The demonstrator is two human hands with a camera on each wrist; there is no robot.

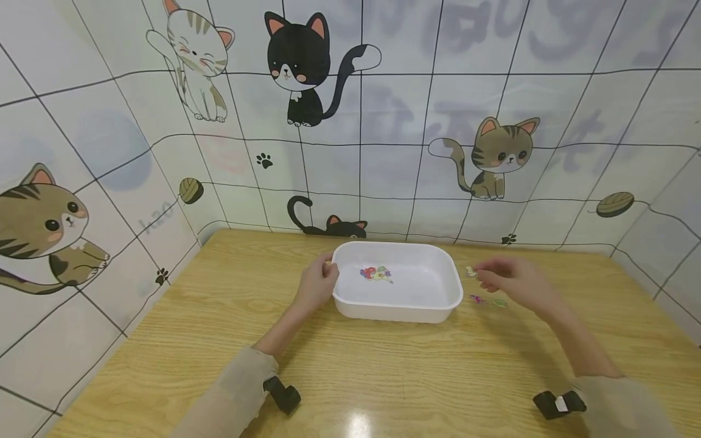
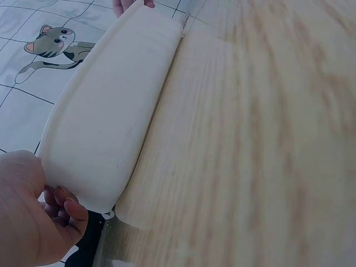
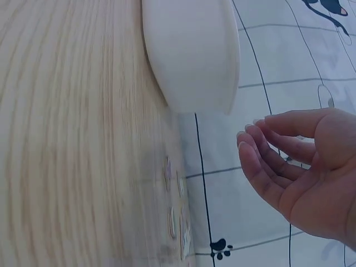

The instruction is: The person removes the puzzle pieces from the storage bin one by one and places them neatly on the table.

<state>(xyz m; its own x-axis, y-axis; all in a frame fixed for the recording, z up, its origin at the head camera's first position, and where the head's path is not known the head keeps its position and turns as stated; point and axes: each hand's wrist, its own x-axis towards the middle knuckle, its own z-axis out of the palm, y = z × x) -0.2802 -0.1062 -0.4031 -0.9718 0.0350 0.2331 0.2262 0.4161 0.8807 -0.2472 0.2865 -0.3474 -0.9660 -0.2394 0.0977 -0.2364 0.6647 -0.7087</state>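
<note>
A white plastic basin (image 1: 397, 311) stands on the table, with several small colourful flat pieces (image 1: 376, 274) clustered on its floor at the left. My left hand (image 1: 317, 283) grips the basin's left rim; in the left wrist view its fingers (image 2: 67, 203) curl under the edge. Right of the basin, my right hand (image 1: 517, 283) hovers above the table, its fingers loosely bent and nothing visible between them. Beneath and beside it lie a pale yellow piece (image 1: 470, 272), a purple-pink piece (image 1: 477, 298) and a green piece (image 1: 499, 302). Their exact kind is too small to tell.
The wood-grain table (image 1: 356, 365) stretches out in front of the basin. Behind and at both sides hangs a white gridded sheet (image 1: 394, 121) printed with cartoon cats. Black straps with small mounts (image 1: 282, 395) sit around both sleeves.
</note>
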